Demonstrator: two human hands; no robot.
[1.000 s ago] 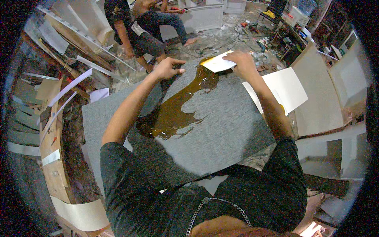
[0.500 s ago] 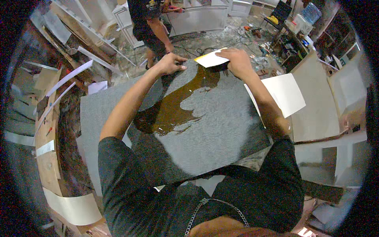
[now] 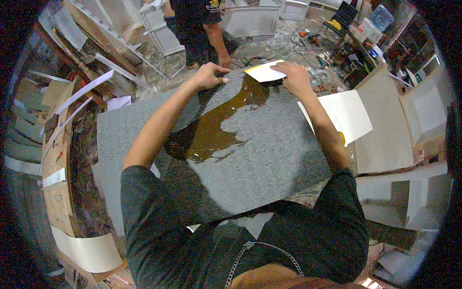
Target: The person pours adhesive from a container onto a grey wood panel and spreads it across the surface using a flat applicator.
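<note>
A large grey sheet [image 3: 260,159] with a rough, felt-like surface lies in front of me. Glossy brown liquid [image 3: 204,132] is spread across it in a band from left of centre to the far edge. My right hand [image 3: 296,79] is closed on a stiff white card [image 3: 264,72] with a yellow edge, tilted over the far end of the liquid. At the sheet's far edge rests my left hand [image 3: 211,76], its thumb and forefinger apart. What its other fingers touch is hidden.
A white panel [image 3: 347,115] lies beside my right forearm. Long white strips [image 3: 89,94] and a wooden board [image 3: 57,192] are on the left. Beyond the sheet, a person in dark clothes [image 3: 195,24] bends near its edge. Cables and tools [image 3: 308,36] litter the floor.
My right hand and the white card have shifted slightly to the right. My left hand has barely moved. The other person has moved to the right and reaches lower.
</note>
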